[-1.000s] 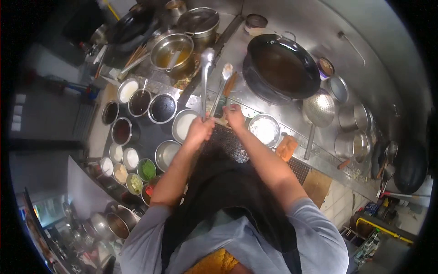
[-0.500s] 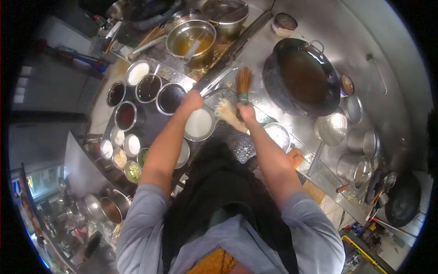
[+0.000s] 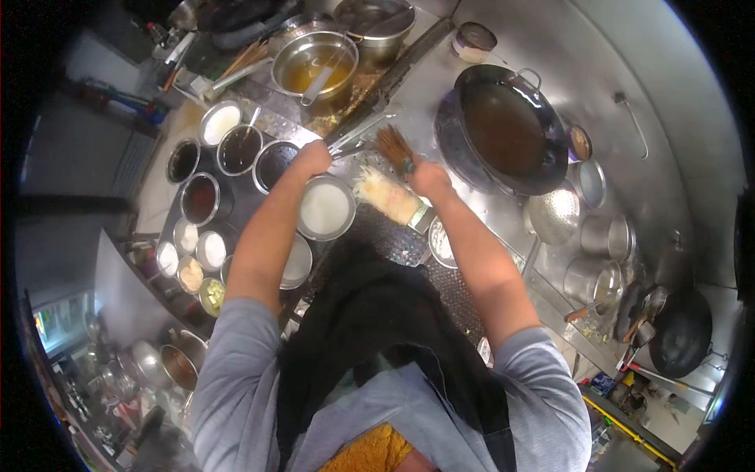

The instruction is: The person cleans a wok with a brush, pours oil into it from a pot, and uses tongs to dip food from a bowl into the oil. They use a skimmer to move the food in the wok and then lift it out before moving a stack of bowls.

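Cooking station viewed from above, along a stainless tabletop (image 3: 503, 212). The right hand (image 3: 430, 178) is closing round the bound end of a bamboo wok brush (image 3: 391, 145). The bristles are fanning up and to the left, away from the dark wok (image 3: 507, 130) just beside it; a grip this low is giving the stiff bristles leverage. The left hand (image 3: 311, 157) is clamping on long metal handles (image 3: 355, 135), probably a ladle's, though the bowl end is not showing clearly. These are angling toward the pot of amber liquid (image 3: 314, 67). The two hands are working apart, with the brush between them. A pale yellowish bundle (image 3: 385, 195) is lying just below the brush, beside a bowl of white liquid (image 3: 325, 208). Round seasoning bowls (image 3: 236, 149) are clustering within the left arm's reach, so dipping is requiring no step. A perforated skimmer (image 3: 553, 216) is resting right of the wok.
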### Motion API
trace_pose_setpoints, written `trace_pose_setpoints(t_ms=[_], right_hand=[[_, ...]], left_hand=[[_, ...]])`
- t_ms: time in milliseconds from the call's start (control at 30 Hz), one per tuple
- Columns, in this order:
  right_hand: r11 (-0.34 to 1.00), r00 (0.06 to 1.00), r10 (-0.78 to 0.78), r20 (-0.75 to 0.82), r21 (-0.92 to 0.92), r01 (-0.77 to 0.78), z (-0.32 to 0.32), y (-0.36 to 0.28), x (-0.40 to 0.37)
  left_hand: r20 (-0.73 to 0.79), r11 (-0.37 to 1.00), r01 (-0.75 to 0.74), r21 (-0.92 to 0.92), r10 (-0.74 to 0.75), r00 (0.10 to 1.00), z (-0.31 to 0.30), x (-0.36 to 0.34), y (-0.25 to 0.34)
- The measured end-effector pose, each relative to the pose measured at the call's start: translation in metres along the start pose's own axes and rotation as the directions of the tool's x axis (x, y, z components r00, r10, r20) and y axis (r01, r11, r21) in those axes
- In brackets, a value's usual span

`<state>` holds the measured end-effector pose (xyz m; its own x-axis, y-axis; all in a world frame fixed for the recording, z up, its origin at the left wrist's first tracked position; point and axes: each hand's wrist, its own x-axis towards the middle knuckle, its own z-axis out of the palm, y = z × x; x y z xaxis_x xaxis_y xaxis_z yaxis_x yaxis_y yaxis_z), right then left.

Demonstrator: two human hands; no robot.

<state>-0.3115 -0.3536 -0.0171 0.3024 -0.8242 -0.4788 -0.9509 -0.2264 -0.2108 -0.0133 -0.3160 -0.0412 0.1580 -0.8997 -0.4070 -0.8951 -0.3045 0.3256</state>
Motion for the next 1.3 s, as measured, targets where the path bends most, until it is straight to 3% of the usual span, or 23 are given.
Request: trace_pose_setpoints(t_ms=[200, 333, 400, 433, 533, 600, 667, 800, 867, 967, 1133, 1300], right_hand=[[0.997, 0.996, -0.077, -0.039, 0.009, 0.078, -0.012, -0.02, -0.017], [0.998, 1.0, 0.015, 0.026, -0.059, -0.014, -0.018, -0.009, -0.003], [0.993, 0.99, -0.057, -0.132, -0.115, 0.042, -0.011, -0.005, -0.001], [0.992, 0.989, -0.057, -0.136, -0.118, 0.041, -0.007, -0.004, -0.001], [0.992, 0.994, -0.102, -0.041, -0.075, 0.098, -0.001, -0.01, -0.016], [0.999, 0.995, 0.052, -0.089, 0.019, -0.051, -0.008, -0.004, -0.012], [0.997, 0.998, 0.041, -0.055, 0.061, -0.038, -0.018, 0.01, -0.019], [0.983, 0.975, 0.084, -0.205, 0.177, -0.047, -0.015, 0.027, -0.046], [0.886, 0.956, 0.118, -0.267, 0.463, 0.02, 0.0, 0.04, -0.05], [0.826, 0.937, 0.199, -0.287, 0.564, -0.003, 0.02, 0.044, -0.064], [0.882, 0.946, 0.194, -0.26, 0.468, -0.053, 0.01, 0.035, -0.088], [0.958, 0.979, 0.106, -0.175, 0.283, -0.054, 0.002, 0.026, -0.071]], left_hand=[[0.046, 1.0, 0.019, -0.008, -0.018, 0.999, -0.01, -0.007, -0.004], [0.03, 1.0, -0.03, -0.001, 0.03, 0.999, -0.02, -0.018, -0.008], [0.058, 1.0, -0.014, 0.018, 0.013, 0.998, -0.022, -0.015, -0.008], [0.053, 1.0, -0.016, 0.015, 0.016, 0.998, -0.022, -0.014, -0.007], [0.048, 0.997, -0.064, 0.046, 0.062, 0.997, -0.016, -0.016, -0.01], [0.108, 0.998, -0.058, 0.015, 0.056, 0.993, -0.025, -0.019, -0.008], [0.071, 0.998, -0.047, -0.033, 0.05, 0.996, -0.041, -0.041, -0.001], [-0.019, 0.971, 0.007, -0.24, -0.012, 1.0, -0.032, -0.048, 0.001], [-0.013, 0.982, -0.037, -0.186, 0.035, 0.999, -0.023, -0.048, -0.004], [-0.094, 0.99, -0.06, -0.125, 0.048, 0.994, -0.01, -0.051, -0.003], [-0.293, 0.999, -0.019, 0.039, 0.029, 0.956, 0.004, -0.045, 0.005], [-0.23, 0.993, -0.083, 0.082, 0.099, 0.968, 0.007, -0.037, 0.007]])
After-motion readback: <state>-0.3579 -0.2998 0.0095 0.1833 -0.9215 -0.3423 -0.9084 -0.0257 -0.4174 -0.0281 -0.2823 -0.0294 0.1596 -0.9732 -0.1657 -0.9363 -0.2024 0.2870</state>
